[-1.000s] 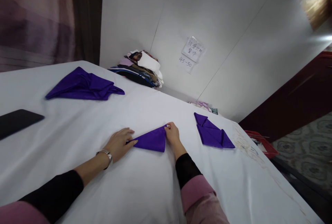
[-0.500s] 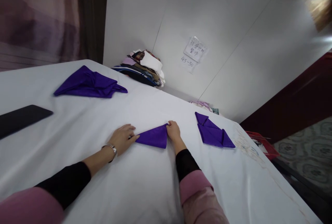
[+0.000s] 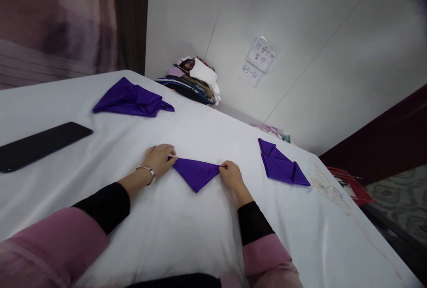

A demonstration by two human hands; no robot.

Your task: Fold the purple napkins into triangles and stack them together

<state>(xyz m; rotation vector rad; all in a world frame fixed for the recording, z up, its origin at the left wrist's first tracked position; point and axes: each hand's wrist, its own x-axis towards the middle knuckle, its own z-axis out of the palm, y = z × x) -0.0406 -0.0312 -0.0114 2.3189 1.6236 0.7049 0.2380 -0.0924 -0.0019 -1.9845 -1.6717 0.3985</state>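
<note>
Between my hands a purple cloth napkin (image 3: 196, 174) is folded into a triangle, with its long edge away from me and one point towards me. My left hand (image 3: 159, 160), with a bracelet at the wrist, pinches the left corner between thumb and fingers. The right corner is gripped in the closed fingers of my right hand (image 3: 231, 175). A second folded purple napkin (image 3: 283, 166) lies to the right, apart from my hand. At the far left rests a looser, crumpled purple napkin (image 3: 131, 99).
White cloth covers the table (image 3: 167, 239). A long black flat object (image 3: 43, 145) lies at the left. Piled clothes (image 3: 191, 81) stand beyond the far edge, below a handwritten paper sign (image 3: 261, 54) on the wall. Past the right edge is a red basket (image 3: 358, 190).
The triangular napkin has turned, so its free point now faces me. My right hand has moved slightly nearer while holding its corner. The whole view has shifted a little.
</note>
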